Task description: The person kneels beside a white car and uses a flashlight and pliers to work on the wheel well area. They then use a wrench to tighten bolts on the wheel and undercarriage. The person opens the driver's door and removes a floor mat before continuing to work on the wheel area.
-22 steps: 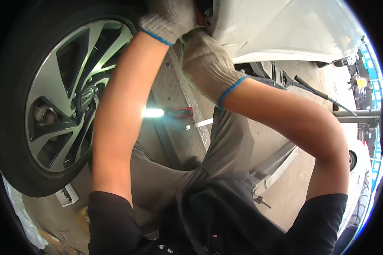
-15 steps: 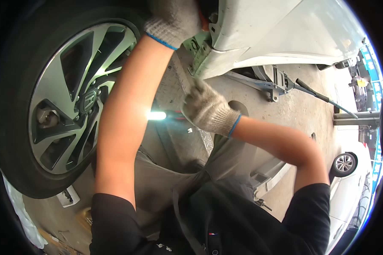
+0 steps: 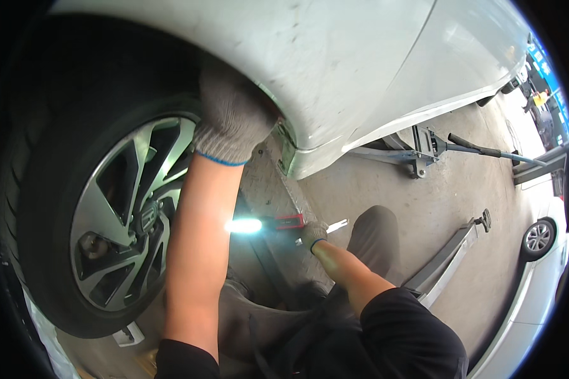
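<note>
A: Where's the silver tool (image 3: 339, 225)?

B: Low down, to the right of the wheel (image 3: 101, 205). The gloved right grip (image 3: 315, 233) covers its middle, with one end showing on either side.

A: Clamped on it?

B: I can't tell. The glove hides the fingers, so they may be closed or just resting there.

A: And the work light (image 3: 287, 222)?

B: Also right of the wheel, closer to it than the tool is. Its tube is lit, and its red end is just beside the right grip.

A: What about the left grip (image 3: 232, 120)?

B: At the wheel's upper right, reaching up under the white body panel (image 3: 341, 69). The fingers are lost in shadow, so apart or together, I can't say.

A: Farther out?

B: The panel curves over the wheel and runs off to its right. Well apart from the wheel on that side, a jack (image 3: 420, 151) stands on the floor (image 3: 360, 186), with a grey metal arm (image 3: 442, 259) lower down. Farthest right of the wheel is a white car (image 3: 530, 300).
</note>
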`<state>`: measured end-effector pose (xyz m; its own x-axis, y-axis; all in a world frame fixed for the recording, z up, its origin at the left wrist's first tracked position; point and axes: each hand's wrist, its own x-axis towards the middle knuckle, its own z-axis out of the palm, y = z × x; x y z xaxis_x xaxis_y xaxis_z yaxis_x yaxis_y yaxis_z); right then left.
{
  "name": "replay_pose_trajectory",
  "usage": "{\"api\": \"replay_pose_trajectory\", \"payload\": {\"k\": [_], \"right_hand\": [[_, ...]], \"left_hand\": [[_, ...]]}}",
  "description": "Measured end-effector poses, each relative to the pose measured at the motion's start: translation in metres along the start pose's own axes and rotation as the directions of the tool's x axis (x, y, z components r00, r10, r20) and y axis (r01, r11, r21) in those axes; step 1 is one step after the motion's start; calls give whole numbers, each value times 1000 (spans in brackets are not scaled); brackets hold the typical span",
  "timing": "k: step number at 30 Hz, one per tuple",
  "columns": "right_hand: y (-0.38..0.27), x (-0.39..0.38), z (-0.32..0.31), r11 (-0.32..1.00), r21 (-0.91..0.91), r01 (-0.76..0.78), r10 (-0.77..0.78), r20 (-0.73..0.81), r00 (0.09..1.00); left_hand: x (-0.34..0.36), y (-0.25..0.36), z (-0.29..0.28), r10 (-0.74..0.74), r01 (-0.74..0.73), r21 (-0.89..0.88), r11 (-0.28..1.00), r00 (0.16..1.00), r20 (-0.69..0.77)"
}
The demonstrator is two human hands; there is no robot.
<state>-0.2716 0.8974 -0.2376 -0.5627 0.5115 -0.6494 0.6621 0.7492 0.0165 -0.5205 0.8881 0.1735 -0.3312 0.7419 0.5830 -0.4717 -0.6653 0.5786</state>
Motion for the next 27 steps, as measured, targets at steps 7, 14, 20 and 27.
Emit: {"api": "replay_pose_trajectory", "payload": {"k": [7,14,20,27], "right_hand": [[18,20,29,996,-16,91,-91,-2,996],[0,-15,35,695,371,616,-508,-353,786],[30,-201,-224,325,533,781,-510,-597,619],[61,-279,-325,-553,20,833,159,-979,129]], "left_hand": [[-7,10,37,35,130,542,830,958,-284],[5,-14,-2,267,-227,816,532,959,92],[1,-6,-15,55,89,-397,913,939,339],[-11,10,-67,-75,199,-317,927,928,364]]}}
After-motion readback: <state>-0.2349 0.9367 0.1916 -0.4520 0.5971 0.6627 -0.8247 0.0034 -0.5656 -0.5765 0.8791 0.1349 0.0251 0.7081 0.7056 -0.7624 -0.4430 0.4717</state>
